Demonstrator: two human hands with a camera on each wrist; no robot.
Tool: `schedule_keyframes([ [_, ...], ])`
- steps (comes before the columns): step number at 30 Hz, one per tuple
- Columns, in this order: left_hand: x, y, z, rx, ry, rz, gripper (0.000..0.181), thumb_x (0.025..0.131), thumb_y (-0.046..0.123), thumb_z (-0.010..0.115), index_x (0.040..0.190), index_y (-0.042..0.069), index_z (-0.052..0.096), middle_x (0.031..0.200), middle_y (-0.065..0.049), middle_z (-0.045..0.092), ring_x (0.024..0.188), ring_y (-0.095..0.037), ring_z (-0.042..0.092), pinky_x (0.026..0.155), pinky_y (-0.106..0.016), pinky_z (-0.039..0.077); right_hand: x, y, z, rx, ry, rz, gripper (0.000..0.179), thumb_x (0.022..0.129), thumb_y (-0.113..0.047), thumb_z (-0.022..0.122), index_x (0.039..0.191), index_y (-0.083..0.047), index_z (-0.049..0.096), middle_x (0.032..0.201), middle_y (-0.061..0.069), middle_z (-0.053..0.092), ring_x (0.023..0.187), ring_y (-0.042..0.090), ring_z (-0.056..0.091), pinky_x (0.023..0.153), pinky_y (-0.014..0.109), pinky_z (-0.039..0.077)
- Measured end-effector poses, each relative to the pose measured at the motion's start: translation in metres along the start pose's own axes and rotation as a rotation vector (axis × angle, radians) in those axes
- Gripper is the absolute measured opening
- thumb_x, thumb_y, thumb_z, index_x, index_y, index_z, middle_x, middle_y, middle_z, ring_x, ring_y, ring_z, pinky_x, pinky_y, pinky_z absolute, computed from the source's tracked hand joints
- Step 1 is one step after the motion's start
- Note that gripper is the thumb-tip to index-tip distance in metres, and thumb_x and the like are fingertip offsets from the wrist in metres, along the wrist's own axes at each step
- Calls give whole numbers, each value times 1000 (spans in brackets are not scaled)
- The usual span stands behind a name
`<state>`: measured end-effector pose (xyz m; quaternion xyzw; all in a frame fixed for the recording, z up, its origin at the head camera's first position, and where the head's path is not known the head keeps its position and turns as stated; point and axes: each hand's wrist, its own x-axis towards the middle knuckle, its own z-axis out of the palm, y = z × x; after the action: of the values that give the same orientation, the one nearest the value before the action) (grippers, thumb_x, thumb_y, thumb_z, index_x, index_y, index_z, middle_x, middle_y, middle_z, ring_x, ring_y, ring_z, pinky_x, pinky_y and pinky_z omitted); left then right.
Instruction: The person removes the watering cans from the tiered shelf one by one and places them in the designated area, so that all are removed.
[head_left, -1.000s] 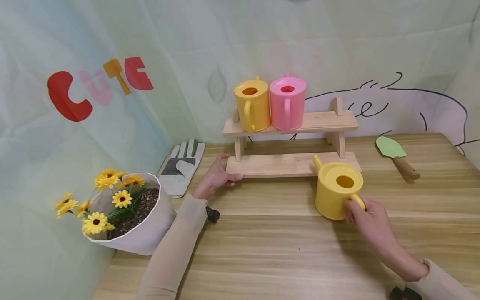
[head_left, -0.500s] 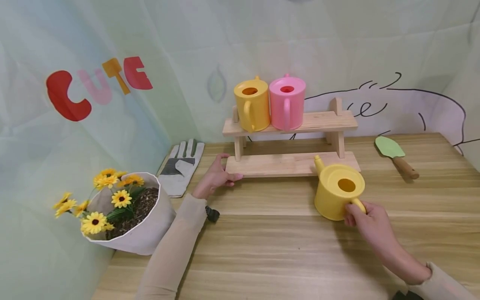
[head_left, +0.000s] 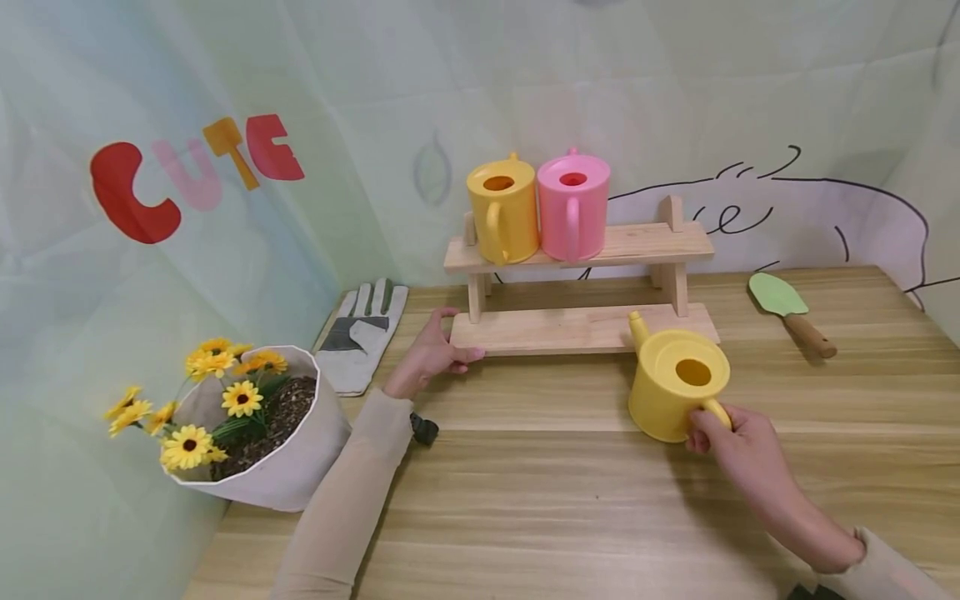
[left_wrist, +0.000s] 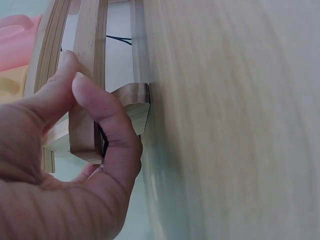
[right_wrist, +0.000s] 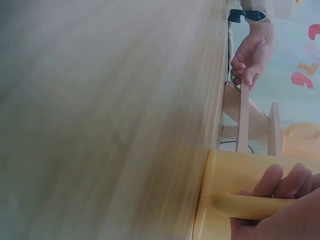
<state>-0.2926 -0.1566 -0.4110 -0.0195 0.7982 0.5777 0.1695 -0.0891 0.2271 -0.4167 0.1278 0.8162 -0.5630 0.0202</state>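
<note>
Yellow from spout to handle, the watering can [head_left: 660, 396] is just in front of the right end of the wooden rack [head_left: 555, 330], your right hand [head_left: 738, 454] curled around its handle. Your left hand [head_left: 435, 352] pinches the left end of the lower shelf between thumb and fingers. Above, an amber can [head_left: 522, 218] and a pink can [head_left: 592, 215] stand side by side on the top shelf [head_left: 645, 243].

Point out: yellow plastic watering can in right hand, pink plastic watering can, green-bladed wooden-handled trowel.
Held yellow plastic watering can [head_left: 660, 408]: head view, side wall.
Pink plastic watering can [head_left: 573, 217]: head view, handle.
Green-bladed wooden-handled trowel [head_left: 787, 303]: head view, blade.
</note>
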Motion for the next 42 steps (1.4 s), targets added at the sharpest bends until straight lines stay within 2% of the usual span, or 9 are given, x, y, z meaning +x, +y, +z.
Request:
schedule_keyframes([
  [3,0,0,0,-1,-2,1,100,93,-1,84,168,13,19,111,-17,61,61,-9,61,53,-17,54,0,0,0,-3,1,6,37,111,-16,56,78,-5,68,73,-8,67,76,4,62,73,20,55],
  [12,1,-1,-1,-6,-5,1,100,93,-2,84,169,13,19,111,-18,62,62,-10,62,53,-18,55,-3,0,-2,-102,42,8,27,107,-21,68,108,4,76,76,-13,69,74,3,55,65,22,48],
  [16,1,-1,-1,-6,-7,4,100,94,-2,83,169,12,19,112,-18,62,60,-9,61,52,-18,54,-5,-2,-4,-166,55,12,31,106,-27,71,113,3,75,79,-8,65,73,9,48,61,26,42],
  [21,2,-1,-1,-6,-6,5,100,94,-1,83,169,13,18,114,-19,61,60,-9,61,52,-18,54,-7,-4,-7,-209,59,7,34,105,-33,74,113,0,72,84,-5,64,75,9,49,63,26,43],
  [24,2,-1,-1,-6,-7,5,100,94,-1,83,169,13,18,114,-19,62,60,-9,60,52,-18,54,-8,-5,-9,-209,66,-2,37,104,-34,76,116,1,69,92,-4,69,79,2,53,66,22,46],
  [27,2,-2,-1,-11,-8,5,100,94,-2,83,169,13,18,113,-18,61,60,-9,60,52,-17,54,-9,-5,-11,-207,76,-10,43,104,-34,76,124,1,64,109,6,74,84,-7,55,70,17,50],
  [31,2,-2,-1,-19,-8,5,100,93,-3,83,168,13,19,113,-18,61,61,-9,61,52,-18,54,-10,-5,-12,-188,106,-28,47,104,-32,76,130,2,56,121,14,70,88,-13,54,74,11,50],
  [38,4,-4,-1,-23,-8,6,99,93,-3,83,168,12,19,113,-18,62,61,-9,61,52,-18,54,-12,-9,-19,-159,175,-84,53,104,-33,76,134,1,49,116,4,63,90,-12,53,78,4,47],
  [42,4,-4,0,-25,-6,2,100,93,-3,83,168,12,19,113,-18,61,60,-10,60,52,-18,54,-12,-13,-25,-138,195,-97,54,104,-34,76,136,-1,48,109,-11,60,93,-11,52,76,6,48],
])
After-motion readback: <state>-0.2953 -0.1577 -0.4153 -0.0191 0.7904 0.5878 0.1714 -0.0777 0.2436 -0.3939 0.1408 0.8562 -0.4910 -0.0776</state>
